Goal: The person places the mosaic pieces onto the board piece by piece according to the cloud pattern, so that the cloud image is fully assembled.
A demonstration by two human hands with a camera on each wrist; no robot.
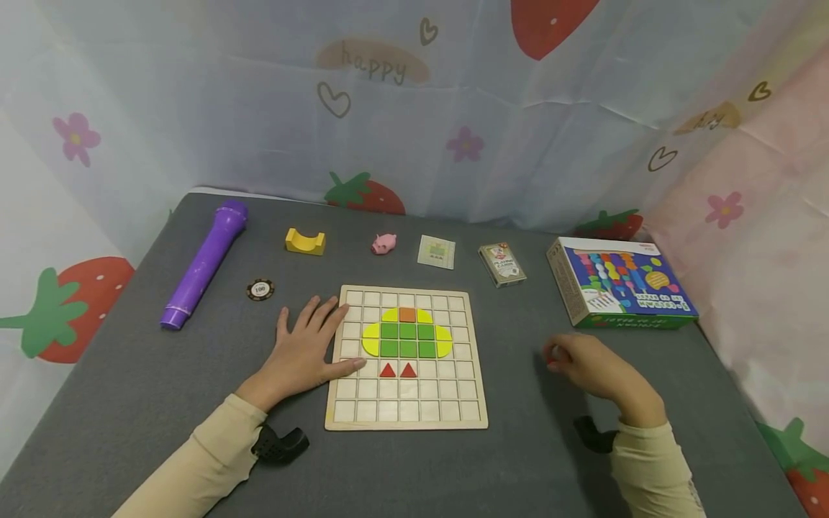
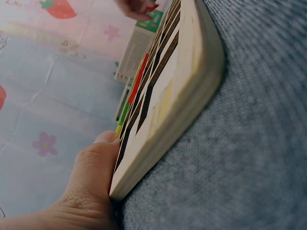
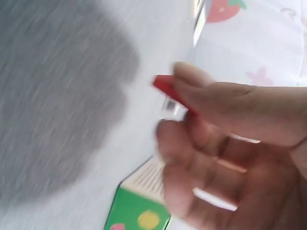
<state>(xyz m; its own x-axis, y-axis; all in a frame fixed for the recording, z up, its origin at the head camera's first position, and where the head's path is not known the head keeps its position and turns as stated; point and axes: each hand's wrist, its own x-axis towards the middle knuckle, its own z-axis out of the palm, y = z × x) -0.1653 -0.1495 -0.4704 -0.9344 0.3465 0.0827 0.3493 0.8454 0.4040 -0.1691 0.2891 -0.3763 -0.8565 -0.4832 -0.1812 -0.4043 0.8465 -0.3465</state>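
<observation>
A wooden grid board (image 1: 350, 414) lies at the centre of the grey table. It carries green squares (image 1: 407, 340), yellow curved pieces, an orange square (image 1: 407, 314) and two red triangles (image 1: 398, 370). My left hand (image 1: 311, 345) rests flat across the board's left edge with its fingers spread. Its thumb (image 2: 98, 158) presses the board rim (image 2: 182, 91). My right hand (image 1: 562, 357) hovers right of the board, above the table. It pinches a small red piece (image 3: 165, 86) between thumb and fingers; the piece's shape is hidden.
Along the back lie a purple tube (image 1: 204, 262), a poker chip (image 1: 260, 289), a yellow arch block (image 1: 305, 242), a pink pig (image 1: 384, 244), a card (image 1: 437, 252), a card deck box (image 1: 501, 264) and a colourful game box (image 1: 618, 284). Printed cloth walls surround the table.
</observation>
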